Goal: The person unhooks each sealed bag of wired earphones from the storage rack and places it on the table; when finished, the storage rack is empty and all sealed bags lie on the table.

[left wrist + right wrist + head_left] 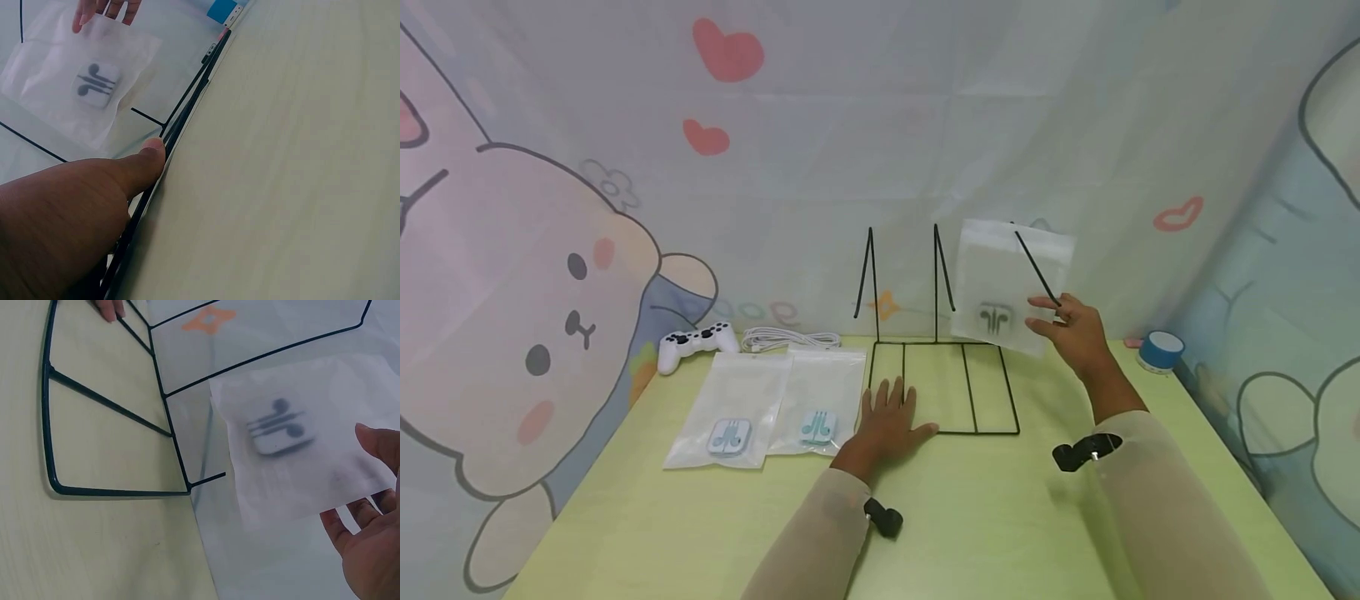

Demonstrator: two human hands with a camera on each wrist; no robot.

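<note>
A black wire rack (1018, 408) with upright hooks stands on the table. My left hand (889, 421) rests on its base with fingers spread, and the thumb (150, 159) lies against the front bar. From the right hook hangs a frosted plastic bag (981, 267), tilted, with earphones in a case (995, 318) showing through. My right hand (1075, 329) is at the bag's right edge beside the hook's end. In the right wrist view its thumb (375, 440) is over the bag and its fingers are apart below; a firm grip does not show.
Left of the rack lie two more clear bags (715, 404) (831, 375) with earphone cases. Behind them are a white game controller (697, 340) and a coiled white cable (790, 338). A blue and white round object (1161, 352) stands at the right. A printed curtain (850, 125) closes the back.
</note>
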